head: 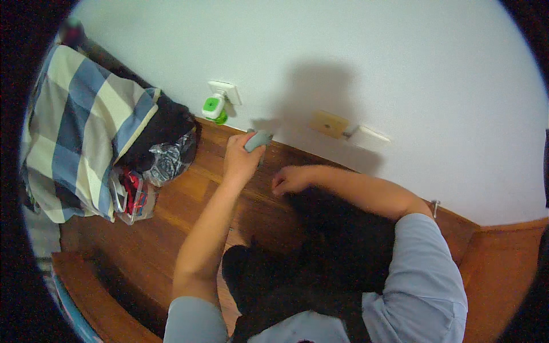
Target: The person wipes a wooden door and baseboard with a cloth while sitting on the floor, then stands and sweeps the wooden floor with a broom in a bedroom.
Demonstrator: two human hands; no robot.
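My left hand [240,159] grips a folded grey-green cloth [258,140] close to the foot of the white wall [429,85]. The cloth is near the top of the wooden skirting [296,151]; whether the two touch is unclear. My right hand [292,179] is to the right of it and lower in the view, slightly blurred, with its fingers curled in and nothing visible in them. Up and left of the cloth, a white-and-green plug-in device [213,106] with a green liquid bottle sits in a wall socket [231,92].
A yellowed wall plate [329,123] and a white one [369,139] are on the wall. At left, a checked blanket [81,128] drapes beside a plastic bag [171,158] and a clear plastic box [139,201]. A curved wooden edge [81,287] is at lower left; a metal doorstop [435,208] stands right.
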